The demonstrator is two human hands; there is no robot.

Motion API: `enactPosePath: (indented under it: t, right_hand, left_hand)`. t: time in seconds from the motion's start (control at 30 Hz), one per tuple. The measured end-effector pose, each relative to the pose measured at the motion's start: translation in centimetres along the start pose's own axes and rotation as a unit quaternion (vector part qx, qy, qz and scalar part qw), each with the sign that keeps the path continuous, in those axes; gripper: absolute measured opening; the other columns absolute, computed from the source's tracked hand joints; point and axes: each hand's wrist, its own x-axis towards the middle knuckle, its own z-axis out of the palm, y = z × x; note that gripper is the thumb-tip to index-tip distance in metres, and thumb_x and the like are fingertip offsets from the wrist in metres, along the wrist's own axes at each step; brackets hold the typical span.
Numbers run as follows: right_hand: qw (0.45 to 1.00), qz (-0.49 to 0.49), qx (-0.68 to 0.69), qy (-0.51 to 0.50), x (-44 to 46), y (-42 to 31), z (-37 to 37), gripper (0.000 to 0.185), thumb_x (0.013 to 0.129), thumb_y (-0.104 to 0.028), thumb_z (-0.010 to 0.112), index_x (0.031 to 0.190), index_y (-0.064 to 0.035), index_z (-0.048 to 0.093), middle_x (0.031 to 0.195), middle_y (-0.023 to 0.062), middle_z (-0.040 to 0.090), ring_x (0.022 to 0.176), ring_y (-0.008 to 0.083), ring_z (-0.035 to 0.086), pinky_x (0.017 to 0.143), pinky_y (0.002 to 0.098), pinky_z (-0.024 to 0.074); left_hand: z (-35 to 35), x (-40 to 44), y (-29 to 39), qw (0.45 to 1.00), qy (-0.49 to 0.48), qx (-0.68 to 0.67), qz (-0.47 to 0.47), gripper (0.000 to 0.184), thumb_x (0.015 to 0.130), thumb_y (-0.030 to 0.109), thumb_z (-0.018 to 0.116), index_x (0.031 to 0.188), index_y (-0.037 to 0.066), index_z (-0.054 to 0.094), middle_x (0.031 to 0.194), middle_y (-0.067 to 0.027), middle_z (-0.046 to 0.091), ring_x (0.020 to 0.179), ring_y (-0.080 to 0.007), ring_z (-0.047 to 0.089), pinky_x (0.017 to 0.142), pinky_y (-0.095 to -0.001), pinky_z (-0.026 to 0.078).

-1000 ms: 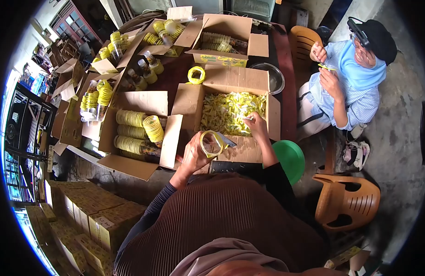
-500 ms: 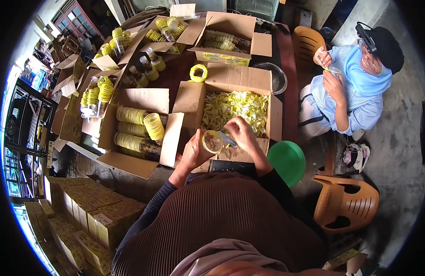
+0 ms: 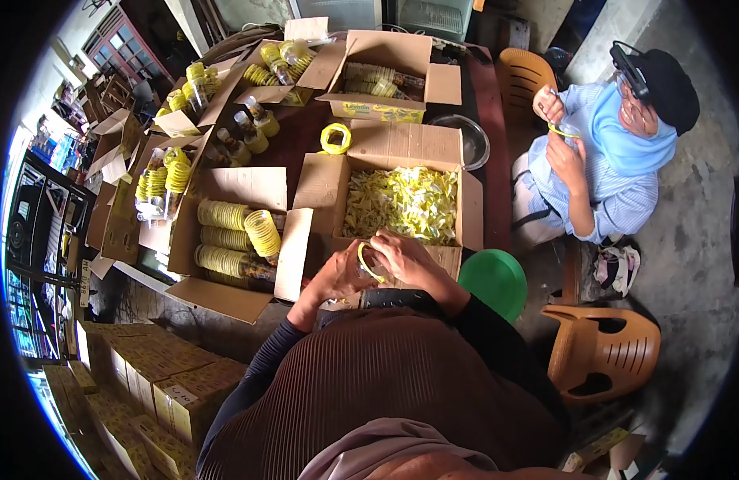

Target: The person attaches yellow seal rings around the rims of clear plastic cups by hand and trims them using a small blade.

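My left hand [image 3: 342, 274] is wrapped round a clear plastic cup [image 3: 371, 269] with a yellow rim, tilted in front of my body. At the cup's rim, the fingers of my right hand [image 3: 405, 258] are closed and pressed against it; whether they hold anything small is hidden. Just beyond both hands stands an open cardboard box [image 3: 322, 186] filled with small yellow and white folded pieces [image 3: 401, 204]. A yellow ring [image 3: 336, 138], perhaps a tape roll, lies on that box's left flap.
Left of me, an open carton [image 3: 220, 302] holds stacked yellow-rimmed cups [image 3: 225, 238]. More cartons stand behind. A green round plate or lid [image 3: 494, 285] is at the right, near a metal bowl [image 3: 475, 142] and an orange chair [image 3: 605, 352]. A person [image 3: 601, 160] sits right, handling a similar cup.
My right hand has moved left and down from above the box edge onto the cup's rim. The cup has turned so its opening faces more sideways. The view has shifted slightly.
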Motion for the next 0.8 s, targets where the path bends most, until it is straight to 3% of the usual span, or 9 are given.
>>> enactPosePath:
  t: [0.1,0.17,0.3,0.37,0.4,0.47,0.53,0.63,0.8]
  right_hand:
    - [1.0,-0.016,0.003,0.013,-0.6,0.6,0.0,0.022,0.088,-0.022,0.062,0.097,-0.0032,0.055,0.093,0.0133,0.058,0.085,0.0344,0.061,0.071,0.0427,0.0507]
    - [0.997,-0.005,0.042,0.07,-1.2,1.5,-0.6,0.022,0.084,-0.023,0.069,0.09,-0.0036,0.06,0.086,0.0122,0.058,0.075,0.0319,0.06,0.067,0.0392,0.0495]
    - [0.958,0.103,-0.017,0.269,-5.5,5.8,-1.5,0.022,0.083,-0.022,0.071,0.092,-0.0043,0.062,0.084,0.012,0.064,0.076,0.0292,0.062,0.066,0.0365,0.0487]
    - [0.902,0.257,0.036,0.344,-9.2,7.3,-1.3,0.015,0.083,-0.012,0.068,0.093,-0.0034,0.06,0.086,0.0142,0.061,0.079,0.0328,0.06,0.071,0.0398,0.0475]
    - [0.886,0.28,-0.026,0.37,-11.8,10.0,0.1,0.015,0.083,-0.01,0.068,0.092,-0.0024,0.059,0.086,0.0144,0.059,0.082,0.0332,0.059,0.073,0.0414,0.0474]
    - [0.859,0.378,-0.125,0.322,-17.4,14.0,2.7,0.015,0.082,-0.011,0.069,0.09,-0.0033,0.058,0.088,0.0128,0.057,0.085,0.0342,0.057,0.073,0.0433,0.0464]
    - [0.856,0.465,-0.148,0.173,-21.4,14.7,3.6,0.022,0.081,-0.011,0.07,0.098,-0.0043,0.058,0.106,0.0172,0.056,0.099,0.0363,0.055,0.08,0.0457,0.0469]
    - [0.814,0.529,-0.226,0.082,-23.7,15.6,6.2,0.037,0.081,-0.016,0.071,0.112,-0.0036,0.056,0.125,0.0237,0.047,0.112,0.0378,0.05,0.09,0.0476,0.0455]
    - [0.82,0.534,-0.194,0.076,-25.3,17.8,8.3,0.044,0.086,-0.02,0.066,0.123,-0.0003,0.05,0.133,0.0276,0.041,0.118,0.039,0.047,0.096,0.0473,0.0432]
  left_hand:
    - [-0.5,0.2,0.3,0.999,-0.029,0.007,-0.025,0.094,0.065,0.036,0.085,0.128,-0.017,0.038,0.082,-0.0276,0.063,0.083,-0.0371,0.067,0.069,-0.0381,0.051]
    - [0.0,0.1,-0.2,0.999,-0.006,0.015,-0.035,0.09,0.065,0.03,0.086,0.126,-0.016,0.041,0.073,-0.0205,0.061,0.066,-0.0269,0.064,0.064,-0.033,0.049]
    - [0.6,-0.6,-0.3,0.999,0.037,-0.031,0.011,0.072,0.067,0.02,0.086,0.119,-0.011,0.046,0.078,-0.0138,0.063,0.064,-0.0227,0.063,0.062,-0.0318,0.049]
    - [0.2,-0.9,0.0,0.998,0.037,-0.048,-0.01,0.06,0.067,0.02,0.086,0.11,-0.003,0.05,0.08,-0.012,0.064,0.067,-0.0237,0.064,0.063,-0.0322,0.05]
    - [0.3,-0.9,-0.3,0.996,0.052,-0.073,-0.006,0.053,0.067,0.02,0.086,0.103,0.001,0.051,0.082,-0.0117,0.065,0.069,-0.0244,0.065,0.064,-0.0331,0.05]
    - [0.3,-1.0,-0.4,0.995,0.067,-0.076,-0.015,0.054,0.067,0.02,0.086,0.103,0.0,0.051,0.082,-0.0118,0.065,0.07,-0.0241,0.066,0.064,-0.0332,0.05]
    - [0.1,-0.9,-0.6,0.993,0.082,-0.079,-0.023,0.054,0.067,0.02,0.086,0.103,0.0,0.051,0.082,-0.0118,0.065,0.071,-0.0238,0.066,0.064,-0.0333,0.05]
    - [0.0,-0.6,-1.1,0.995,0.07,-0.059,-0.046,0.056,0.067,0.023,0.085,0.104,-0.002,0.051,0.081,-0.0139,0.065,0.074,-0.0262,0.067,0.066,-0.0341,0.05]
    - [1.0,-0.8,-3.3,0.995,0.093,-0.003,-0.029,0.069,0.065,0.026,0.085,0.113,-0.008,0.049,0.086,-0.0204,0.064,0.078,-0.0343,0.065,0.069,-0.0362,0.051]
